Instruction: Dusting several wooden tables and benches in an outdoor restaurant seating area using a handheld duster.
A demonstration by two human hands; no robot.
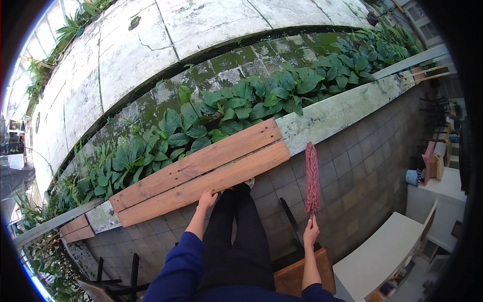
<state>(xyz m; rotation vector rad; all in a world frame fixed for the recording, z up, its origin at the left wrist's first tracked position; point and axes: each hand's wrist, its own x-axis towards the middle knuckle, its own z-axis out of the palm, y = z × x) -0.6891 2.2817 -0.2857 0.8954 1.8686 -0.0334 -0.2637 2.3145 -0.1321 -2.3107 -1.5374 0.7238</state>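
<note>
My right hand [311,231] grips the short handle of a duster with a long, fluffy pinkish-red head [312,177]. The duster points away from me over the floor, its tip close to the edge of the pale ledge. At the front edge of a wooden plank bench top [211,183], my left hand [208,198] rests its fingers on the near board; whether it grips the edge cannot be seen clearly. Two reddish-brown boards with a narrow gap between them form this top, lying along a weathered concrete ledge [339,109].
Leafy green plants [241,102] grow right behind the boards, before a mossy paved strip and a pale wall [211,30]. Dark tiles [354,166] cover the floor. A wooden chair seat [302,271] is beside my right forearm, near a white table [381,249]. Black furniture legs [134,268] stand lower left.
</note>
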